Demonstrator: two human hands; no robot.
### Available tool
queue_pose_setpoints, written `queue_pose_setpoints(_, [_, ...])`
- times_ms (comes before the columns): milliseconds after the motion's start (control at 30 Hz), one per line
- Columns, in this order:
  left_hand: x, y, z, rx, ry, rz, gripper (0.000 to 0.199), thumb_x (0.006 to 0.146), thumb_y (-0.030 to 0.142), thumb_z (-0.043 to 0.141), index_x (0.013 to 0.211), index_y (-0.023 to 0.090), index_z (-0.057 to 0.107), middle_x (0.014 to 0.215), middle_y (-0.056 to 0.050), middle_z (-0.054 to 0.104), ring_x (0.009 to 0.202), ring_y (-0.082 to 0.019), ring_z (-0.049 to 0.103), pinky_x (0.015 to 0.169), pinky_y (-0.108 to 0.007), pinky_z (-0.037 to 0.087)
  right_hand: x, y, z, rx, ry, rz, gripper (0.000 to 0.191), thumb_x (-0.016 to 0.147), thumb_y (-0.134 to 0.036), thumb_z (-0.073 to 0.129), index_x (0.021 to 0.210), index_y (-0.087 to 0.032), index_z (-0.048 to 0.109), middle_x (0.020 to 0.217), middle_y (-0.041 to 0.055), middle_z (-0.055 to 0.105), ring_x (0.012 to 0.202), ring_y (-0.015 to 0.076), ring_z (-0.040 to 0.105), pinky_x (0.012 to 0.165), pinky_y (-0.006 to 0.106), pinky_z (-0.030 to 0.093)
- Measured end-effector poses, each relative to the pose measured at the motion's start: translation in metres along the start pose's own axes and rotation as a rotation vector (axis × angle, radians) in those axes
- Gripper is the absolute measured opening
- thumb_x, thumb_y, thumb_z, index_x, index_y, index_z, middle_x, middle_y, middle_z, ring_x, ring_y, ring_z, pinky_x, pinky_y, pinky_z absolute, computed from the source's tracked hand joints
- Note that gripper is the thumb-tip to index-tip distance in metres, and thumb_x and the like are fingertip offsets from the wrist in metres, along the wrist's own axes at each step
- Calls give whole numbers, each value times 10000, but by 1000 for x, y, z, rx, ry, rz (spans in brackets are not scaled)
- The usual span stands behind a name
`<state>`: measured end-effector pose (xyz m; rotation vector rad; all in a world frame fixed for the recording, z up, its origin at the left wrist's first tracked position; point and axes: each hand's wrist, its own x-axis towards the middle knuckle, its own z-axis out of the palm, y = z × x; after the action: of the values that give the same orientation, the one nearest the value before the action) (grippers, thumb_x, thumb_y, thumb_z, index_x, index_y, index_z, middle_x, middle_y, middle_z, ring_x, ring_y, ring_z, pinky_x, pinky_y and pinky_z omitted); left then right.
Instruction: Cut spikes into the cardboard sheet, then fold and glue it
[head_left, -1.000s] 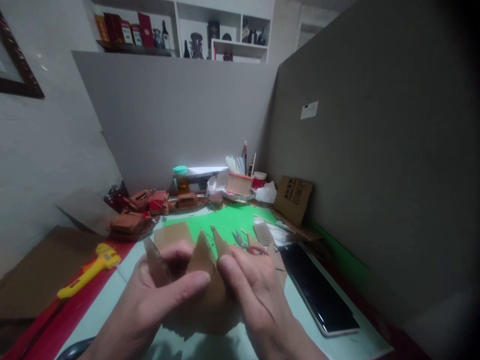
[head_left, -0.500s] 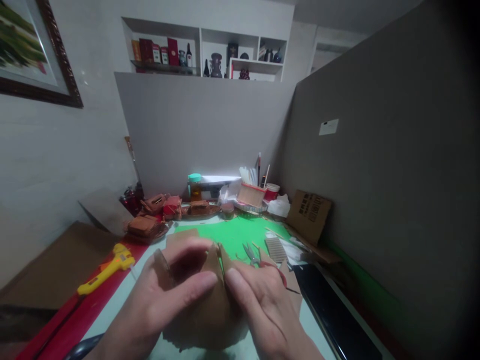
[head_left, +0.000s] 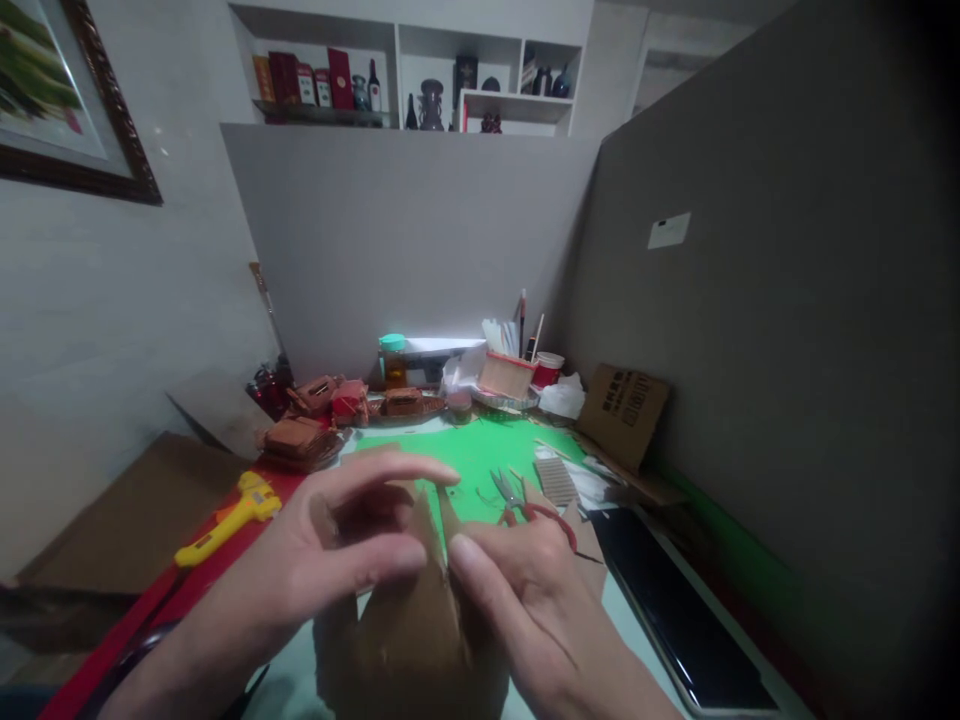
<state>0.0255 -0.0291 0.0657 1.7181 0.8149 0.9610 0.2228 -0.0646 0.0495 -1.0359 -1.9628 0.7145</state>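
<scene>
A folded brown cardboard piece [head_left: 409,640] stands in front of me, with two pointed flaps at its top and a narrow gap between them. My left hand [head_left: 330,545] is around its left side, the thumb against the left flap and the index finger stretched over the top; the other fingers are partly hidden. My right hand [head_left: 525,590] grips the right flap, thumb in front and fingers behind. Just beyond my right hand lie red-handled scissors [head_left: 517,500], blades open, beside cardboard scraps [head_left: 589,535].
A yellow glue gun [head_left: 232,515] rests on red cloth at left. At right lies a black phone-like slab [head_left: 682,610]. Small brown models [head_left: 300,440], a teal-lidded jar [head_left: 393,365] and a box of tools [head_left: 506,375] line the back. Printed cardboard [head_left: 622,415] leans at right.
My left index finger has lifted and stretched to the right over the flaps. The gap between the flaps looks wider, and the cardboard piece sits tilted differently. The view has shifted slightly.
</scene>
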Motion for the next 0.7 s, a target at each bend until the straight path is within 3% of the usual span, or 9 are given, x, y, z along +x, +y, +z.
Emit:
queue_pose_setpoints(100, [-3,2,8,-75,69,-51,222,807,387,725,1024,343,736,754,32,689,700,-142,600,583,-186,454,-2,-3,1,-19,5,10,448,1025,-350,347,607,-194,382,558,-40,429,537,104,412,514,275,239])
queue_pose_setpoints(267, [-7,-1,20,-132,218,-47,241,775,348,752,1014,320,756,876,13,726,890,-196,656,512,-170,419,-2,-7,1,47,1,61,472,1038,-372,377,602,-193,357,554,-55,380,516,96,369,535,271,266])
queue_pose_setpoints(467, [-4,-10,14,-124,174,-19,161,804,339,739,962,309,740,692,58,649,507,-70,510,407,-142,358,4,-5,2,65,-10,49,456,1039,-334,386,611,-191,321,575,-59,335,528,89,342,527,268,246])
queue_pose_setpoints(600, [-2,-10,14,-153,272,-52,148,766,349,772,899,286,761,430,83,404,392,-69,391,320,-141,251,11,-7,1,-22,-25,27,455,1039,-320,387,609,-184,328,578,-58,305,529,86,337,550,276,237])
queue_pose_setpoints(700, [-1,-9,15,-173,336,-89,151,740,370,796,842,266,760,399,98,376,352,-45,321,317,-126,267,18,-6,1,-39,-69,20,424,1045,-321,377,641,-189,376,592,-55,359,553,94,378,575,277,253])
